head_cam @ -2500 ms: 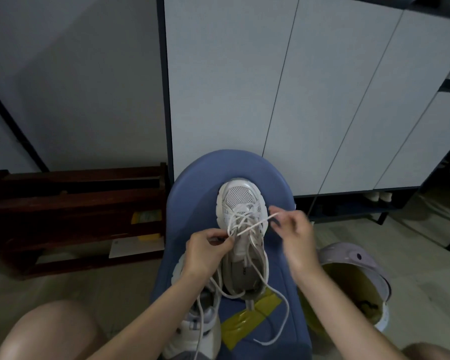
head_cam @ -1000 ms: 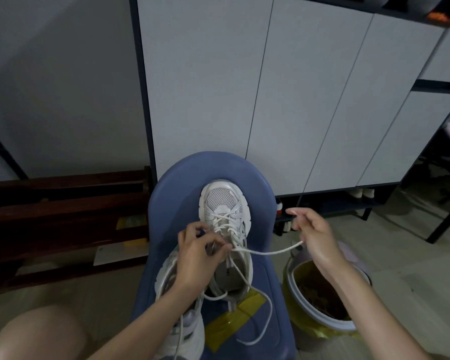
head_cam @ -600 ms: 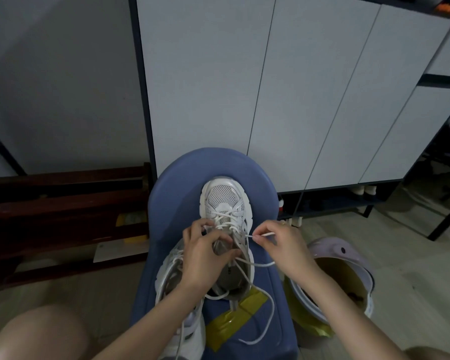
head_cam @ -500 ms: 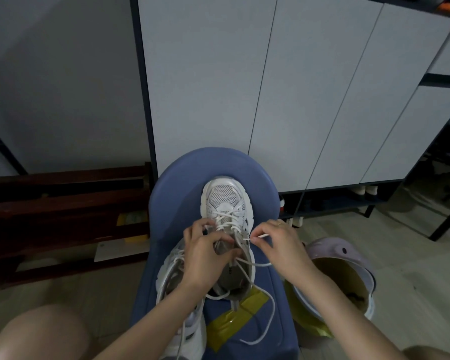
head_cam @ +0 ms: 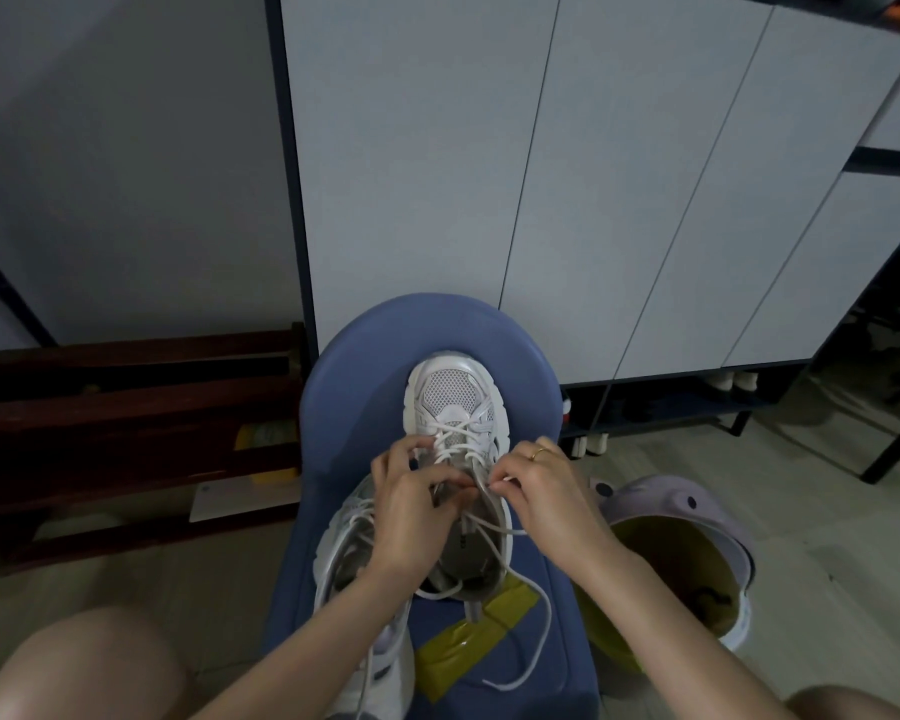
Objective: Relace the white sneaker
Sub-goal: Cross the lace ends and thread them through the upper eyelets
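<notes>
Closer now, both hands, left (head_cam: pixel 411 504) and right (head_cam: pixel 546 491), pinch thin cord lace (head_cam: pixel 489 527) over mesh-toed sneaker (head_cam: pixel 455 402).

right hand (head_cam: pixel 546 491) has drawn in, pinching lace (head_cam: pixel 500 481) at the sneaker (head_cam: pixel 455 407).

Bare forearms, no sleeves; thin gold ring (head_cam: pixel 539 451) on right grip (head_cam: pixel 544 493)
</notes>
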